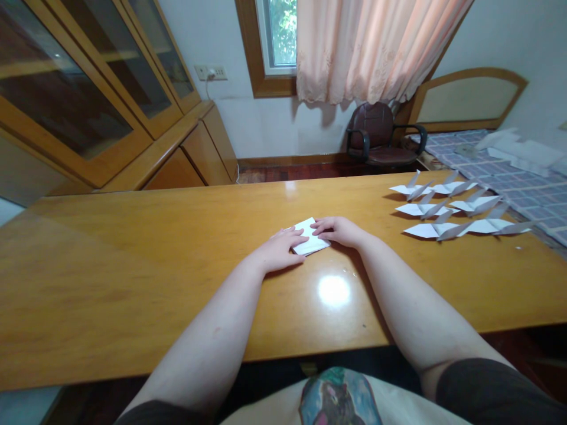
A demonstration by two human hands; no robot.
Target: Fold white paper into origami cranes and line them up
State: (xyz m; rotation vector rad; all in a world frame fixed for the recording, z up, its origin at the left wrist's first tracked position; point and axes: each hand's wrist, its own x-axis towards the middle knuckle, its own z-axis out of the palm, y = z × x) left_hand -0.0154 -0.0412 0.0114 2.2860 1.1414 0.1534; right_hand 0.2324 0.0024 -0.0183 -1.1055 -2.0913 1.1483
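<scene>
A small folded sheet of white paper (310, 243) lies on the wooden table (177, 265), between my two hands. My left hand (283, 249) rests on its left side, fingers stretched out and lying across the paper. On the right side, my right hand (337, 230) touches the paper with its fingertips, the fingers somewhat spread and slightly bent. Part of the paper's left edge is hidden under my left hand.
Several folded white paper cranes (438, 229) stand in rows at the table's right end. Beyond the table are a brown armchair (374, 133), a bed (469, 153) with a checked cover, and a glass-door cabinet (150, 136) at left.
</scene>
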